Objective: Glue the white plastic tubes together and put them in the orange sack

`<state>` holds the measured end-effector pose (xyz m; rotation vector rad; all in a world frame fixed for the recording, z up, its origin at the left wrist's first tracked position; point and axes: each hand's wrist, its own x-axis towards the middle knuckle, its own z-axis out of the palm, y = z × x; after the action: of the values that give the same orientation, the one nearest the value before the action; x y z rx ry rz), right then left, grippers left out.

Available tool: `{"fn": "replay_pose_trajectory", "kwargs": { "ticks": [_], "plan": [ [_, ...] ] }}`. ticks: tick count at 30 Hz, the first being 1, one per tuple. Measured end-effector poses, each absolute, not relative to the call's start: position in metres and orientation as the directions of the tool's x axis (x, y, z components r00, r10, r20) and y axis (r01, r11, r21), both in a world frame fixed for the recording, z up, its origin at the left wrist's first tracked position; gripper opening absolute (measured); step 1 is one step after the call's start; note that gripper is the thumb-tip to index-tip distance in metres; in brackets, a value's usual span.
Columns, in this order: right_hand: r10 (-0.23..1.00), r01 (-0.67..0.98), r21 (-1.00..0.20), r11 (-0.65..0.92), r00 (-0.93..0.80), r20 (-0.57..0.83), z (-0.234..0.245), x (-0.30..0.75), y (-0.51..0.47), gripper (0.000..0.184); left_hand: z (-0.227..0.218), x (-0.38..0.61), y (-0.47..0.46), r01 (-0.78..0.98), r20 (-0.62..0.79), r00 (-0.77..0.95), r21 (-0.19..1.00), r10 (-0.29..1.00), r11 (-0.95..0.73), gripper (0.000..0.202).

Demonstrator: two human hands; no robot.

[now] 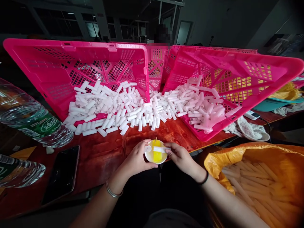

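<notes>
Held tubes [147, 148]; table edge [97, 174] near

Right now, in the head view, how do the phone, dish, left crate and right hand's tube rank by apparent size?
Largest to smallest:
1. Left crate
2. Phone
3. Dish
4. Tube in the right hand

Apparent size only; distances from the camera differ.

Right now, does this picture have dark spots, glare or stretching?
Head view: the grey-walled background room is dim; head view: glints streak the upper clear plastic green-labelled bottle; head view: the right-hand pink plastic crate looks stretched toward the edge.
</notes>
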<state>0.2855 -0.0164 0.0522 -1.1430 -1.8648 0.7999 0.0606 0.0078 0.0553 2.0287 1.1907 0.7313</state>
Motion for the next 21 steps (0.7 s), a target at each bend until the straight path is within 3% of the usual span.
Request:
{"fn": "replay_pose_trajectory", "kwargs": {
  "ticks": [5, 7, 9, 11, 16, 18, 21],
  "plan": [
    [0.795, 0.477, -0.637, 0.606, -0.398, 0.458, 0.0548, 0.2894, -0.0150, 0.017, 0.0545, 0.0610, 0.0083, 0.525, 0.132, 0.434, 0.767, 0.891, -0.369, 0.085],
    [0.826, 0.424, -0.713, 0.558, -0.363, 0.431, 0.0556, 0.2889, -0.0150, 0.017, 0.0545, 0.0607, 0.0085, 0.526, 0.132, 0.434, 0.766, 0.891, -0.370, 0.086],
    [0.902, 0.382, -0.827, 0.411, -0.303, 0.308, 0.0564, 0.2869, -0.0165, 0.019, 0.0540, 0.0604, 0.0086, 0.521, 0.133, 0.438, 0.769, 0.889, -0.371, 0.085],
    [0.940, 0.399, -0.862, 0.311, -0.263, 0.218, 0.0572, 0.2841, -0.0190, 0.016, 0.0528, 0.0603, 0.0086, 0.510, 0.142, 0.445, 0.772, 0.884, -0.380, 0.083],
    [0.837, 0.498, -0.673, 0.547, -0.317, 0.445, 0.0582, 0.2799, -0.0218, 0.010, 0.0495, 0.0598, 0.0085, 0.495, 0.170, 0.444, 0.771, 0.880, -0.399, 0.083],
    [0.842, 0.466, -0.702, 0.539, -0.301, 0.447, 0.0583, 0.2800, -0.0214, 0.010, 0.0495, 0.0595, 0.0086, 0.500, 0.168, 0.444, 0.769, 0.880, -0.399, 0.083],
    [0.924, 0.389, -0.842, 0.373, -0.235, 0.301, 0.0582, 0.2805, -0.0216, 0.022, 0.0509, 0.0593, 0.0088, 0.509, 0.170, 0.448, 0.759, 0.878, -0.407, 0.083]
  ]
}}
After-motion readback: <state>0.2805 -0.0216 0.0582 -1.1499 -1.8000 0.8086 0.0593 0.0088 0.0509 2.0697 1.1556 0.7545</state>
